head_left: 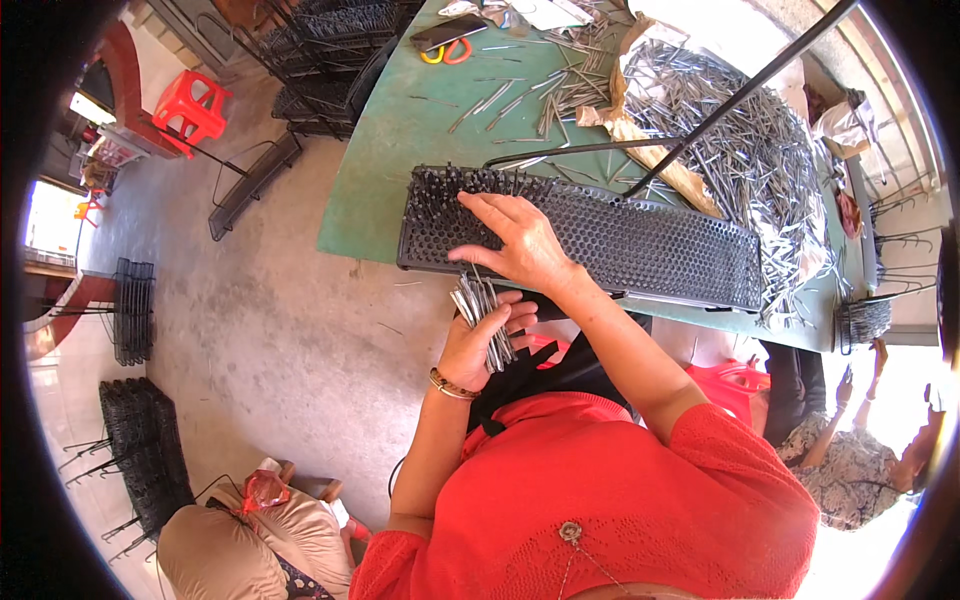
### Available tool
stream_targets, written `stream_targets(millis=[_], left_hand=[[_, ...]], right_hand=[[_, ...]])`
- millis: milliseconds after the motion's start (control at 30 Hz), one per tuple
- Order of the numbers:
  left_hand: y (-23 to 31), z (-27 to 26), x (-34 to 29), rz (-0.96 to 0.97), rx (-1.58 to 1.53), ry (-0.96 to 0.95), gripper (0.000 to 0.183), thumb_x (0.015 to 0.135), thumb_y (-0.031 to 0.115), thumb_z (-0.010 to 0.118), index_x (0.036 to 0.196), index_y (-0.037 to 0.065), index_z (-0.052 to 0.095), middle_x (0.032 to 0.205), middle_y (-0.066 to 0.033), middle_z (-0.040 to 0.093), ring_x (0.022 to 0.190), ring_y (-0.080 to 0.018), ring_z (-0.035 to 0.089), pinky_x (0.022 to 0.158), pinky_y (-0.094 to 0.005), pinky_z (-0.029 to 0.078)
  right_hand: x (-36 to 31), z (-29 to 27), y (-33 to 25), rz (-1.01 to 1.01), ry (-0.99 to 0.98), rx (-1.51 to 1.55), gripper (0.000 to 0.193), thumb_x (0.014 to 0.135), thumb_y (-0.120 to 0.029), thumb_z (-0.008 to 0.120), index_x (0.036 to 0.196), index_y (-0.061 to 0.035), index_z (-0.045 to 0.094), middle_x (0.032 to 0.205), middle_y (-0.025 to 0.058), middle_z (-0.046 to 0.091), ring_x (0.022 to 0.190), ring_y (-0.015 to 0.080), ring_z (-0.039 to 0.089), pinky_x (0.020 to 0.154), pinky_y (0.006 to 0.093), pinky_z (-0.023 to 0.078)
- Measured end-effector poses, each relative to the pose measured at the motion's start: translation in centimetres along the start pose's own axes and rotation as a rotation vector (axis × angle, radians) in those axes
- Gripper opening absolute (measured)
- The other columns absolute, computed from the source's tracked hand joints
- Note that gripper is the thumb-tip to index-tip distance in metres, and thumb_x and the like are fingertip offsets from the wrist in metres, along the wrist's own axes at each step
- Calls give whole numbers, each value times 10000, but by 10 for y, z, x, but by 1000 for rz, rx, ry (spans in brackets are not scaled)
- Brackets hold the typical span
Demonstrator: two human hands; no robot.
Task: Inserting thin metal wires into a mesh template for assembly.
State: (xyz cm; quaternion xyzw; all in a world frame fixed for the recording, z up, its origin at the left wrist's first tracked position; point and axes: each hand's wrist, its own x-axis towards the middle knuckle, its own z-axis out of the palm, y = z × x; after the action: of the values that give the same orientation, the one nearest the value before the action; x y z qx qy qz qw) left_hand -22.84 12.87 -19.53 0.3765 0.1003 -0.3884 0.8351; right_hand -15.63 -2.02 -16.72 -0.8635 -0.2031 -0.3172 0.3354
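Observation:
A bundle of thin silvery metal rods (484, 318) is gripped in my left hand (470, 348), its fingers closed around it just off the near edge of the rack. My right hand (522, 243) reaches over the left part of a long black rack (650, 240) full of round holes. Its thumb is apart from its outstretched fingers, and I see nothing held in it. Upright pieces with dark tops (432, 195) crowd the rack's left end beside my fingertips. The holes along the middle and right look unfilled. A black rod handle (730, 108) rises from the rack.
The green table (385, 160) bears a large pile of metal rods (740, 150), torn brown paper (660, 165), scissors (447, 52) and a dark phone (448, 33). More black racks (140, 450) stand left. A red stool (193, 108) is farther off; another person (850, 465) is at right.

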Motion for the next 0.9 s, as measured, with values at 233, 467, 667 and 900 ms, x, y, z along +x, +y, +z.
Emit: stream_targets(millis=[233,467,667,900], left_hand=[[-1,-5,2,2,20,3,318,928,134,544,1213,-7,516,1109,-154,618,988,-231,627,797,-379,561],[-1,-5,3,11,3,4,313,928,128,540,1210,-6,520,1097,-152,626,963,-225,635,786,-366,561],[-1,-7,5,41,5,4,316,928,127,534,1215,-5,518,1092,-153,630,955,-222,637,784,-356,559],[13,3,3,24,71,-32,315,928,136,533,1199,-23,512,1074,-187,629,937,-245,644,791,-371,556]], right_hand=[[-12,10,11,-6,-15,-36,315,738,-108,722,1036,-36,649,959,111,644,860,277,626,738,365,506],[-4,8,6,-64,74,-20,188,742,-65,701,926,-44,667,944,76,640,802,249,614,694,349,488],[22,4,-1,-106,69,11,149,754,-71,700,899,-56,672,902,77,655,782,249,608,693,347,467],[25,-22,4,361,188,123,141,840,-61,651,971,-12,671,882,121,679,786,225,645,732,303,495]])
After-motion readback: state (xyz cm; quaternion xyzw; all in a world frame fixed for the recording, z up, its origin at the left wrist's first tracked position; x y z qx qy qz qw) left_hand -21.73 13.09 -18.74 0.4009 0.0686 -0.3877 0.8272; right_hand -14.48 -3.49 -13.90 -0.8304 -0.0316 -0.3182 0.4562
